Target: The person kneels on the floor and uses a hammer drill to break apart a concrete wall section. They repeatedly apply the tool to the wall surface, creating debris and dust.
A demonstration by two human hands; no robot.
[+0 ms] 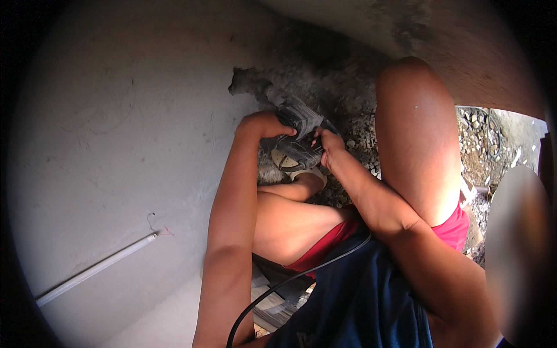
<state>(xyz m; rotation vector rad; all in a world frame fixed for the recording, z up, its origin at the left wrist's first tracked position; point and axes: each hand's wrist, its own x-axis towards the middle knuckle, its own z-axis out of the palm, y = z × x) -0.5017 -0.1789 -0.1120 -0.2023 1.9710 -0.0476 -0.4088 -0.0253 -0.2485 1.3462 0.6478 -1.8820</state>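
**Watcher:** What have you got there?

**Me:** A power tool (299,136), dark grey, down between my knees. My left hand (264,124) is wrapped shut round its rear end, and my right hand (329,145) is closed on the side nearest my right knee (409,87).

**Watcher:** Where is it pointing?

**Me:** Up and away from my left hand, into a ragged hole (246,81) in the wall (116,145). The tip is hidden in the broken edge, so I can't tell what bit is on it.

**Watcher:** How do you work it well?

**Me:** I'd say keep both grips tight and the elbows braced against my legs, so the tool doesn't kick sideways. Lean in along its line, don't pry.

**Watcher:** Anything to mind?

**Me:** The cable (290,284) runs back under my right forearm; I reckon it should stay slack and behind me. Rubble (360,127) lies just past my right hand, and my bare legs are close to it.
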